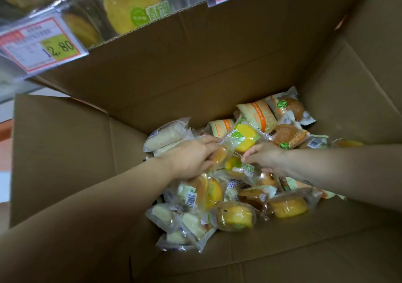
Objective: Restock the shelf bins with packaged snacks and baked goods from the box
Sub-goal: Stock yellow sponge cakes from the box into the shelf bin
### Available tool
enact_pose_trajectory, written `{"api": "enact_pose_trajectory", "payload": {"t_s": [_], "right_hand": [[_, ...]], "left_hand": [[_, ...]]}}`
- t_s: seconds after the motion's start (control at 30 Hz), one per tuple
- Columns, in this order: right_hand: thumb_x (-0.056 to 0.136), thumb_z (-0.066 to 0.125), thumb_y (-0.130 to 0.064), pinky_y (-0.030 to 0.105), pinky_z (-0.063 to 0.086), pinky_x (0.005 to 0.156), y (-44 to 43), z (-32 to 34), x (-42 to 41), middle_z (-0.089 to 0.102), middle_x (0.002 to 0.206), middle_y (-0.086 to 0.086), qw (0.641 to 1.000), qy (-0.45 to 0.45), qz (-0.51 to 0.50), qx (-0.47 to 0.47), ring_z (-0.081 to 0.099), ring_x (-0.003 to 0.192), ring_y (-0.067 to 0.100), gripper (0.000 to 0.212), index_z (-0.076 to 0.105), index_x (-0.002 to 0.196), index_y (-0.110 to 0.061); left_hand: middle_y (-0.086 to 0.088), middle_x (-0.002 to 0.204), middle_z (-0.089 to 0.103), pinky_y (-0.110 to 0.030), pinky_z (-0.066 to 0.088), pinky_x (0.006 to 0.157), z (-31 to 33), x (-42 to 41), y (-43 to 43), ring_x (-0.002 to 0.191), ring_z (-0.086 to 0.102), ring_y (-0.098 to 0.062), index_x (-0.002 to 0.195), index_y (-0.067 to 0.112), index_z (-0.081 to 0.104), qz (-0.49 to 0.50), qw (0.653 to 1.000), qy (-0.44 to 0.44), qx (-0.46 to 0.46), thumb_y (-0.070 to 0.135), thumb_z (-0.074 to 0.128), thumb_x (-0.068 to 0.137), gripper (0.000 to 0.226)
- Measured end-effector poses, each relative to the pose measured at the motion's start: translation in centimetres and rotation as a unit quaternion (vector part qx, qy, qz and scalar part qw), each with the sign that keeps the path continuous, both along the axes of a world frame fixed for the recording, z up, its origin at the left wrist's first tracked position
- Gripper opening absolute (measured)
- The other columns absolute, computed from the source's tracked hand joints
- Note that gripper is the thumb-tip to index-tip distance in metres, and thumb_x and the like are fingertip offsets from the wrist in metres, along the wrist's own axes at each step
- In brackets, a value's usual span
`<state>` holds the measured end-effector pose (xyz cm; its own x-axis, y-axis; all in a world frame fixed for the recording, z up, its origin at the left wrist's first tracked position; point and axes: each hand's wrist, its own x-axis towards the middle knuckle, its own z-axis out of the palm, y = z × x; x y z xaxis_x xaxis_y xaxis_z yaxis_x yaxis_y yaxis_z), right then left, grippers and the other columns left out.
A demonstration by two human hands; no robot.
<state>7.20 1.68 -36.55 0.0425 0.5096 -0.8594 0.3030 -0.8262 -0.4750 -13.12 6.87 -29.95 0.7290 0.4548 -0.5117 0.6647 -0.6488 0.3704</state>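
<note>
Head view showed both arms reaching down into the big cardboard box (195, 76), which stood open just under the shelf bin (130, 4). The packets (289, 206) of snacks and small cakes lay in a loose pile on the bottom of the box.

The left hand (191, 158) had its fingers curled round a clear golden cake packet (219, 154), and more packets were pressed under its palm. The right hand (267, 158) was just beside it, with its fingers bent down toward a yellow cake packet (243, 138). I could not tell whether it pinched the wrapper or only touched it, because the shiny film hid the fingertips.

The step in hand seemed to be the gathering of one handful. To do it well, I think the person should take only the sort that matches the bin above, the yellow cakes with the green label near the price tag (41, 43). The film looked slippery and the cakes soft, so it would be better to hold each packet by its body, not by the sealed edge, and without squeezing. The handful should then go straight up, clear of the box wall.
</note>
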Motion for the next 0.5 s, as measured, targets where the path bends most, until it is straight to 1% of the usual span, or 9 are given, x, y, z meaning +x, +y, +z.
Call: {"api": "enact_pose_trajectory", "payload": {"t_s": [0.03,0.07,0.17,0.23,0.3,0.33,0.37,0.43,0.5], "right_hand": [[0.083,0.072,-0.014,0.034,0.043,0.092,0.1,0.1,0.1,0.062,0.116,0.005,1.0,0.007,-0.003,-0.01,0.052,0.115,0.021,0.008,0.067,0.089,-0.015],[0.083,0.072,-0.014,0.034,0.042,0.093,0.2,0.3,0.3,0.062,0.116,0.005,1.0,0.011,-0.008,-0.011,0.052,0.115,0.022,0.008,0.067,0.088,-0.016],[0.083,0.072,-0.015,0.028,0.045,0.08,0.2,0.1,0.4,0.065,0.103,0.004,0.999,-0.002,-0.032,0.038,0.055,0.096,0.016,0.007,0.067,0.081,-0.018],[0.084,0.071,-0.013,0.031,0.049,0.083,0.5,0.0,0.3,0.066,0.092,0.001,0.995,-0.028,-0.042,0.083,0.058,0.086,0.015,0.011,0.066,0.076,-0.02],[0.083,0.072,-0.011,0.039,0.052,0.09,1.0,-0.3,0.5,0.068,0.084,0.0,0.991,-0.05,-0.036,0.115,0.064,0.086,0.019,0.016,0.067,0.071,-0.021],[0.082,0.073,-0.011,0.041,0.053,0.09,1.2,-0.2,0.7,0.069,0.082,0.001,0.99,-0.053,-0.027,0.124,0.066,0.087,0.021,0.017,0.067,0.07,-0.022],[0.081,0.074,-0.01,0.041,0.054,0.089,1.4,0.0,1.0,0.07,0.081,0.003,0.99,-0.052,-0.015,0.131,0.067,0.087,0.021,0.018,0.068,0.069,-0.022],[0.079,0.076,-0.011,0.039,0.054,0.089,1.5,0.4,1.5,0.072,0.084,0.005,0.987,-0.057,0.018,0.148,0.067,0.087,0.021,0.014,0.07,0.071,-0.02],[0.079,0.077,-0.014,0.036,0.051,0.091,1.6,0.6,2.0,0.072,0.086,0.003,0.981,-0.077,0.064,0.165,0.065,0.088,0.017,0.008,0.071,0.074,-0.018]], "left_hand": [[0.007,0.157,0.022,-0.031,0.043,0.087,-0.1,0.3,-0.4,0.121,0.051,-0.02,0.085,0.018,0.039,-0.014,1.0,0.012,0.004,0.022,0.052,0.096,0.017],[0.01,0.158,0.018,-0.031,0.042,0.08,-0.2,0.6,-0.8,0.118,0.054,-0.02,0.085,0.018,0.039,-0.021,1.0,0.019,0.008,0.021,0.051,0.095,0.017],[0.012,0.158,0.018,-0.027,0.033,0.069,-0.5,1.0,-1.4,0.11,0.058,-0.021,0.088,0.018,0.038,-0.027,0.999,0.025,0.013,0.019,0.049,0.094,0.013],[0.009,0.156,0.024,-0.028,0.034,0.068,-0.6,1.1,-1.6,0.105,0.059,-0.025,0.1,0.016,0.044,-0.042,0.998,0.036,0.015,0.019,0.046,0.095,0.006],[0.003,0.151,0.029,-0.03,0.036,0.064,-0.5,1.1,-1.6,0.101,0.061,-0.029,0.117,0.017,0.043,-0.065,0.996,0.051,0.027,0.021,0.044,0.096,0.021],[0.0,0.151,0.026,-0.031,0.038,0.064,-0.3,1.3,-1.5,0.099,0.061,-0.029,0.126,0.021,0.039,-0.083,0.994,0.064,0.031,0.025,0.043,0.097,0.03],[-0.002,0.153,0.02,-0.032,0.042,0.065,0.0,1.5,-1.6,0.1,0.061,-0.029,0.135,0.027,0.033,-0.108,0.991,0.077,0.033,0.03,0.042,0.098,0.038],[-0.005,0.158,0.003,-0.037,0.049,0.075,0.4,2.0,-2.0,0.107,0.059,-0.032,0.143,0.039,0.024,-0.157,0.981,0.114,0.026,0.042,0.038,0.099,0.046],[-0.007,0.159,-0.01,-0.042,0.049,0.086,0.3,2.4,-2.8,0.12,0.051,-0.035,0.143,0.042,0.03,-0.18,0.972,0.149,0.018,0.05,0.039,0.098,0.047]]}}
